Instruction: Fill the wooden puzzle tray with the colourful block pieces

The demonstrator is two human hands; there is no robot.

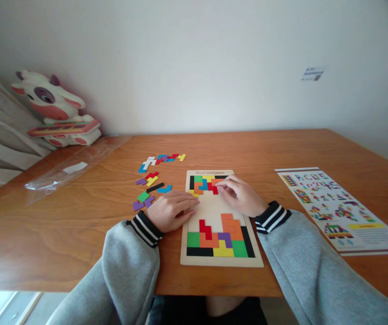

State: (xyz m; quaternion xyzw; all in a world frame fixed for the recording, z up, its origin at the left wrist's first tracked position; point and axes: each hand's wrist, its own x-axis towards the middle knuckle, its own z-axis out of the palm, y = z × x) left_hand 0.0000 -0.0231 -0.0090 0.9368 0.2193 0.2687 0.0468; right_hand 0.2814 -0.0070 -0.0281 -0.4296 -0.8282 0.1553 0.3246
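A wooden puzzle board (210,262) lies in front of me, with coloured block pieces set along its top and bottom and bare wood between. My left hand (173,210) rests over the board's left edge, fingers stretched out flat and holding nothing visible. Over the upper right part of the board is my right hand (243,195), its thumb and forefinger apart, the tips by a red piece (212,187) and an orange one beside it. Nearer me on the board lie another red piece (205,230), an orange piece (210,243), a purple piece (226,238) and a yellow piece (223,250).
Several loose pieces lie left of the board, among them a green square (143,196), a black bar (155,187) and a blue piece (164,189). A printed pattern sheet (343,210) is at the right. Clear plastic wrap (62,178) and a cow toy (58,108) sit at the left.
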